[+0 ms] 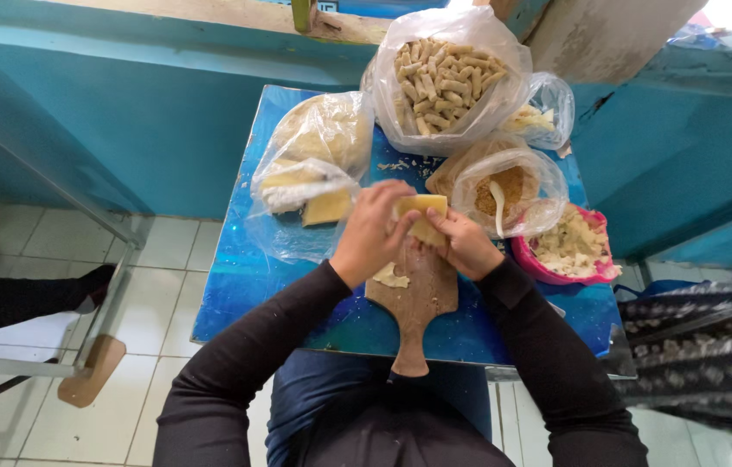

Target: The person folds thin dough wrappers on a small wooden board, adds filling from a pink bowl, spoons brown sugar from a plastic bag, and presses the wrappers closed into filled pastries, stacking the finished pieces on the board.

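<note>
Both hands grip one pale yellow wrapper sheet (422,218) above the wooden board (418,290): the left hand (372,232) folds over its near edge, the right hand (463,242) pinches its side. It looks thin, perhaps dough; a hard tug could tear it. Filling scraps (391,277) lie near the blue table (236,285) edge and could slide off.

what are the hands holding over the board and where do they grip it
Both hands, left hand and right hand, hold a pale yellow dough sheet by its side edges.
</note>
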